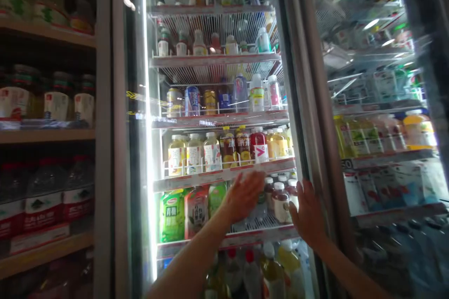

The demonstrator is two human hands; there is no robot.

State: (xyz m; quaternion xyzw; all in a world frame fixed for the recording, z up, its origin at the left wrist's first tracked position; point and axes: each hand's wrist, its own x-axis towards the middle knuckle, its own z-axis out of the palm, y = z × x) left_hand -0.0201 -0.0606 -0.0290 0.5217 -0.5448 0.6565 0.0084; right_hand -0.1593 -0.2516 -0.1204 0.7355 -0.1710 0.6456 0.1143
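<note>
In front of the lit drinks cooler, my left hand reaches to the right with its fingers stretched out and somewhat blurred. Nothing shows in its grasp. Behind it are a clear bottle, partly covered by the hand, and the green juice bottle. My right hand is open, thumb apart, against or just before the metal door frame; whether it touches is unclear. Closest to its thumb stands a white-capped bottle with a pale label. Large green and red juice bottles stand at the shelf's left.
Above, a cooler shelf carries tea bottles and a red drink bottle; cans stand higher. More bottles fill the bottom. Left is a wooden shelf with bottles; right, another glass-fronted cooler.
</note>
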